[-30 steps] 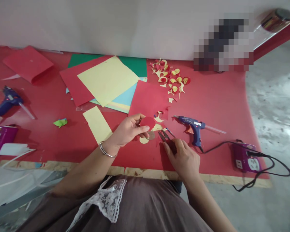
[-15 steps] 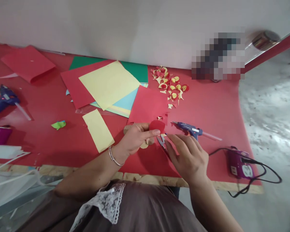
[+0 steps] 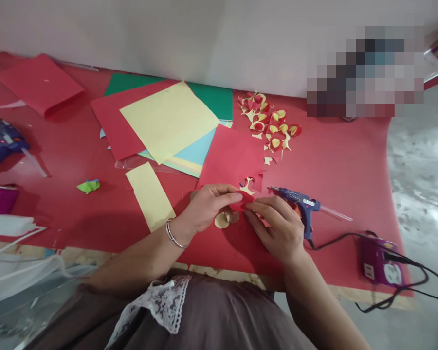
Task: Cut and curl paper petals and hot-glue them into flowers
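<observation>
Together, the left hand (image 3: 212, 203) and the right hand (image 3: 279, 224) pinch a red paper piece (image 3: 242, 200) between thumbs and fingers, just above the red tabletop (image 3: 328, 160). Small yellow discs (image 3: 222, 220) lie just below it. To its right rests a blue glue gun (image 3: 302, 203); beyond, near the wall (image 3: 160, 39), curled red and yellow scraps (image 3: 264, 116) are heaped.
</observation>
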{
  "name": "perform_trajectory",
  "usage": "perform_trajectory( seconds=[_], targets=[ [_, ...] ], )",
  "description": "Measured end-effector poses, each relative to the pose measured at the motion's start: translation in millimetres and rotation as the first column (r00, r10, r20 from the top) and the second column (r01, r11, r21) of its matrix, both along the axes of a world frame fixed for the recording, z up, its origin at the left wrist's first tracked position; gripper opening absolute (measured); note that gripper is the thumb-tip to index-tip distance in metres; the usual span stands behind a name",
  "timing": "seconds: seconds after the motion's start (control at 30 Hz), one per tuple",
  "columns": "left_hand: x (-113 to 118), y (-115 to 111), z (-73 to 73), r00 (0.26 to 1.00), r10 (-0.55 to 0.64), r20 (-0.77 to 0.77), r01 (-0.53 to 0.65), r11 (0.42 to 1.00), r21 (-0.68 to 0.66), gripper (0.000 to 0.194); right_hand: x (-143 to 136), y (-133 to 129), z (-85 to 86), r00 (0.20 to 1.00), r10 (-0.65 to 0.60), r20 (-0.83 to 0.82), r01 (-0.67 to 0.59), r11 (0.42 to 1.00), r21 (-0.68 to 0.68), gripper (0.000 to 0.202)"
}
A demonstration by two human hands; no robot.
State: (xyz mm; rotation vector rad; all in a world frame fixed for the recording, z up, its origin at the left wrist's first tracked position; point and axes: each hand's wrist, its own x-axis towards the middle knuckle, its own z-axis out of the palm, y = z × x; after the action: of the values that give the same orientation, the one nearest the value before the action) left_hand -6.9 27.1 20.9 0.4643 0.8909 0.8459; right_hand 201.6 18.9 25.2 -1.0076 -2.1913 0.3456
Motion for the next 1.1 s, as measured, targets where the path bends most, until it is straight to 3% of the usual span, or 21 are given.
perform_trajectory(
  seconds=[0.17,0.37,0.5,0.63,0.93,1.1],
  targets=[
    [0,-2,-7.4,0.998,0.052,-0.030,-0.052,0.999,0.006,0.025,-5,3,-2.6,0.987,-0.095,-0.127,0.063,0.971,-0.231,0.004],
    [2,-8,-8.4,0.998,0.024,-0.065,-0.018,0.995,0.099,0.040,-7,4,-3.2,0.968,-0.161,-0.192,0.083,0.929,-0.361,0.012],
    [4,-12,-9.1,0.992,0.026,-0.121,-0.003,0.982,0.188,0.039,-7,3,-5.8,0.955,-0.213,-0.205,0.101,0.888,-0.449,0.015],
    [7,-13,-13.8,0.986,0.076,-0.148,-0.043,0.977,0.211,0.035,-7,2,-8.1,0.950,-0.238,-0.201,0.116,0.870,-0.479,0.018],
    [14,-10,-13.5,0.982,0.173,-0.081,-0.169,0.984,0.051,0.042,-8,2,-12.1,0.943,-0.252,-0.217,0.108,0.849,-0.517,0.016],
    [15,-10,-14.7,0.979,0.185,-0.084,-0.183,0.982,0.039,0.042,-8,4,-13.5,0.943,-0.258,-0.212,0.114,0.846,-0.521,0.017]
  ],
)
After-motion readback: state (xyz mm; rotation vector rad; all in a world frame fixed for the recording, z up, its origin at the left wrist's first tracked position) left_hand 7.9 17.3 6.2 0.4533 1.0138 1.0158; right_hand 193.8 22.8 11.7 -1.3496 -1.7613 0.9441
